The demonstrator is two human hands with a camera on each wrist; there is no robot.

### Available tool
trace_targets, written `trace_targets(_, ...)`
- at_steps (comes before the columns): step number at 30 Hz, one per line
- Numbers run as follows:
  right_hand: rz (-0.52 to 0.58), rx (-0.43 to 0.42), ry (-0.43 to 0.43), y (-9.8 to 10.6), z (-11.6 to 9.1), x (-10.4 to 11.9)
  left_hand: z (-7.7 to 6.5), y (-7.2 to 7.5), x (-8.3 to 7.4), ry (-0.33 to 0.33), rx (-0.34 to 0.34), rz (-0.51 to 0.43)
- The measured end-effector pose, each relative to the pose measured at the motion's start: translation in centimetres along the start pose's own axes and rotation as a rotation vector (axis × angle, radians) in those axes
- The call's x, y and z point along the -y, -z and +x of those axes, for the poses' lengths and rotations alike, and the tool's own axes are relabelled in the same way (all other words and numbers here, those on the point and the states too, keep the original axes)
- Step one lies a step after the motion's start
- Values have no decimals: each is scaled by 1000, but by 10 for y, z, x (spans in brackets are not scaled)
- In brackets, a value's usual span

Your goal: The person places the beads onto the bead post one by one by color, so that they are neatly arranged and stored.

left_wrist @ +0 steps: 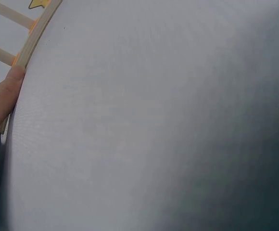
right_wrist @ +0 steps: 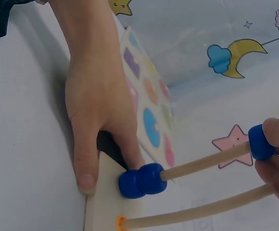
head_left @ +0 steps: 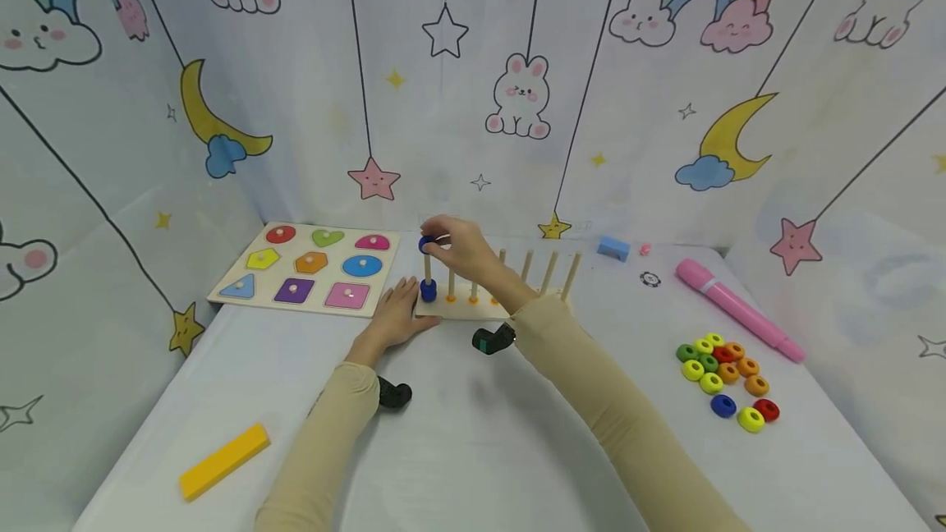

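Note:
A wooden peg board (head_left: 461,313) with a row of upright pegs stands at the middle back of the table. My right hand (head_left: 466,251) pinches a blue bead (right_wrist: 261,143) at the top of the leftmost peg (right_wrist: 207,162). Lower on that peg sit two blue beads (right_wrist: 142,181), stacked at its base. My left hand (head_left: 395,314) holds the board's left end, its thumb along the front edge and its fingers around the other side. In the left wrist view only the thumb (left_wrist: 7,96) and part of the hand show, against the board's edge.
A shape puzzle (head_left: 310,240) lies left of the peg board. Several coloured beads (head_left: 727,372) are scattered at the right, near a pink marker-like stick (head_left: 739,310). A yellow block (head_left: 225,462) lies front left; a blue block (head_left: 613,249) sits at the back.

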State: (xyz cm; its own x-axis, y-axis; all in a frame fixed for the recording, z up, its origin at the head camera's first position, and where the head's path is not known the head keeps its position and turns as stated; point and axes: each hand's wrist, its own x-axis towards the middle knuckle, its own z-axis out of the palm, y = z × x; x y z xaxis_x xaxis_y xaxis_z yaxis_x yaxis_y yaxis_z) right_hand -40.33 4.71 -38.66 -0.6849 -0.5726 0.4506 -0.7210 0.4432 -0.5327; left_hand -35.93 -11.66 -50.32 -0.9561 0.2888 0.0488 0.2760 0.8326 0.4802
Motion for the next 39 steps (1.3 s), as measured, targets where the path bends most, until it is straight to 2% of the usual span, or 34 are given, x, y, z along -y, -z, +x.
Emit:
trace_targets(5, -66, 43, 8, 1, -4, 1, 1, -4, -2, -4, 11, 15)
trace_targets(10, -117, 16, 31, 9, -9, 0, 3, -4, -4, -5, 19, 16)
trace_targets(15, -93, -46, 27, 24, -17, -7, 9, -1, -7, -18, 23, -3)
trace_targets(19, -95, -56, 15, 34, -23, -15, 12, 3, -7, -20, 21, -13)
trace_targets(23, -50, -65, 16, 45, -33, -18, 10, 5, -5, -3, 35, 17)
trace_targets(32, -6, -168, 17, 85, -81, -35, 9, 4, -5, 4, 47, 5)
trace_targets(39, -8, -253, -81, 122, -144, -58, 8, 1, -1, 7, 59, -4)
